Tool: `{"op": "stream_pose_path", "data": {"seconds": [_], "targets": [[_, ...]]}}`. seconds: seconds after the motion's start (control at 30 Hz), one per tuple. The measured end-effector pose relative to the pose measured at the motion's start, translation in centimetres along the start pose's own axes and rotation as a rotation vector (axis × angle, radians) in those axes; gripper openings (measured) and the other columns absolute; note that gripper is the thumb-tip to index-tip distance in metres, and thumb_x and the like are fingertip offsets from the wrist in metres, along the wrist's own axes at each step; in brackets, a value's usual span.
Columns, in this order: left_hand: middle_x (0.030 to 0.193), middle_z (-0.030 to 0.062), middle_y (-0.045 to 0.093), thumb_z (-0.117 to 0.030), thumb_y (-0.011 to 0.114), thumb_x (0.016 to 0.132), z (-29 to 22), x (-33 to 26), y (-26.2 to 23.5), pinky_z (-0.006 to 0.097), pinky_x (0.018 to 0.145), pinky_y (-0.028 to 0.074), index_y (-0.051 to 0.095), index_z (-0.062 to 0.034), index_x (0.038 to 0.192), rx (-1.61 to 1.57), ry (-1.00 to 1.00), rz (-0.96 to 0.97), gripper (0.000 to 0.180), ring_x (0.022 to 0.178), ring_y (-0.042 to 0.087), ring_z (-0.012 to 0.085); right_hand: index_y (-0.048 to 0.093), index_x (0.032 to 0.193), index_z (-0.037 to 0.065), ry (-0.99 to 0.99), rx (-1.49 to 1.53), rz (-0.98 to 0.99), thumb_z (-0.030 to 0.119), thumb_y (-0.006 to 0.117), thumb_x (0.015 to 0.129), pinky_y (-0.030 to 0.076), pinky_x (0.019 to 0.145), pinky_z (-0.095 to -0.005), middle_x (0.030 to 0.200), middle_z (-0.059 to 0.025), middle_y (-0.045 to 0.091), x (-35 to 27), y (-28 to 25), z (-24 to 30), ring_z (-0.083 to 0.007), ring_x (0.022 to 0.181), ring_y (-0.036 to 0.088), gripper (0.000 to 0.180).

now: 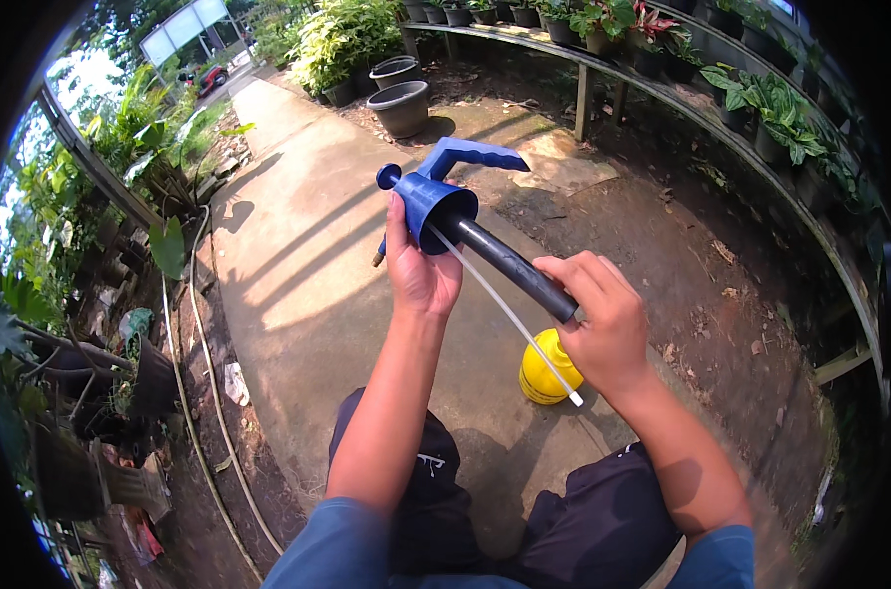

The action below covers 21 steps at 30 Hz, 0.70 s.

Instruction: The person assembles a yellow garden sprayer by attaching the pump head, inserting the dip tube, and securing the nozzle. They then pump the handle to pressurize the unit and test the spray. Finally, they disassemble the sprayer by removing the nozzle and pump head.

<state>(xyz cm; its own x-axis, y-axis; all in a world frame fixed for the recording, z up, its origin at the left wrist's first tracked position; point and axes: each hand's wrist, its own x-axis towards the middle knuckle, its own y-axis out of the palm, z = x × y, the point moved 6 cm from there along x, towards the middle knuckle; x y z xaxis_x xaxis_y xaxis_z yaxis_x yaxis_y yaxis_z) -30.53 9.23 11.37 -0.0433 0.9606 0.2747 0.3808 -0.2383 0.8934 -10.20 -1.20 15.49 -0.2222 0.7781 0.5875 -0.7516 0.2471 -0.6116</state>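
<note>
My left hand (pixel 422 273) is closed around the blue pump head (pixel 428 204) of a pressure sprayer, held up in front of me. Its blue handle (pixel 480 154) points to the far right, and a brass-tipped nozzle (pixel 378 259) shows left of my hand. From the head's open underside a black pump cylinder (pixel 514 263) slants down to the right. My right hand (pixel 602 312) grips the lower end of that cylinder. A thin white dip tube (pixel 509 316) runs beside it, its white end hanging free. Below, partly behind my right hand, a yellow sprayer bottle (pixel 541 379) stands on the ground.
I am low over a concrete path (pixel 298 245). Two dark plant pots (pixel 401 110) stand ahead. A curved bench (pixel 652 77) with several potted plants lines the right side. Along the left run a hose (pixel 202 324) and leafy plants; a red motorbike (pixel 210 79) is far off.
</note>
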Motion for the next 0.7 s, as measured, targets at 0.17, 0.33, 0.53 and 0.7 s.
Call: {"op": "stream_pose_path", "data": {"seconds": [0.17,0.33,0.53,0.7], "targets": [[0.146,0.0221,0.051,-0.049,0.052,0.106,-0.8,-0.1,2.5,0.045,0.116,0.045,0.036,-0.0055,0.154,0.160,0.075,0.157,0.066,0.136,0.054,0.0311,0.047,0.141,-0.003,0.501,1.303,0.623,0.029,0.067,0.097,0.047,0.059,-0.0249,0.095,-0.0058,0.066,-1.0,3.9,0.3,-0.0096,0.071,0.060,0.058],[0.149,0.0132,0.051,-0.042,0.054,0.107,-0.9,-0.4,3.8,0.044,0.118,0.042,0.038,-0.0107,0.155,0.180,0.099,0.196,0.060,0.137,0.053,0.0286,0.061,0.126,-0.006,0.608,1.649,0.600,0.046,0.044,0.111,0.041,0.051,-0.0242,0.068,-0.0029,0.059,-0.3,3.1,-2.0,-0.0066,0.053,0.050,0.057],[0.143,0.0124,0.056,-0.035,0.058,0.107,-0.8,0.1,3.6,0.041,0.115,0.044,0.044,-0.0072,0.151,0.203,0.121,0.077,0.054,0.131,0.056,0.0253,0.065,0.108,0.001,-0.142,0.077,-0.030,0.028,0.070,0.099,0.047,0.056,-0.0321,0.071,-0.0082,0.062,1.7,-0.1,-3.0,-0.0204,0.059,0.061,0.028],[0.139,0.0123,0.058,-0.034,0.062,0.105,-0.9,0.9,2.6,0.040,0.114,0.045,0.047,-0.0075,0.147,0.097,0.105,-0.023,0.052,0.130,0.057,0.0242,0.063,0.107,0.003,-0.194,-0.067,-0.171,0.019,0.081,0.089,0.051,0.060,-0.0330,0.076,-0.0095,0.064,1.9,-0.5,-2.3,-0.0232,0.066,0.065,0.030]]}}
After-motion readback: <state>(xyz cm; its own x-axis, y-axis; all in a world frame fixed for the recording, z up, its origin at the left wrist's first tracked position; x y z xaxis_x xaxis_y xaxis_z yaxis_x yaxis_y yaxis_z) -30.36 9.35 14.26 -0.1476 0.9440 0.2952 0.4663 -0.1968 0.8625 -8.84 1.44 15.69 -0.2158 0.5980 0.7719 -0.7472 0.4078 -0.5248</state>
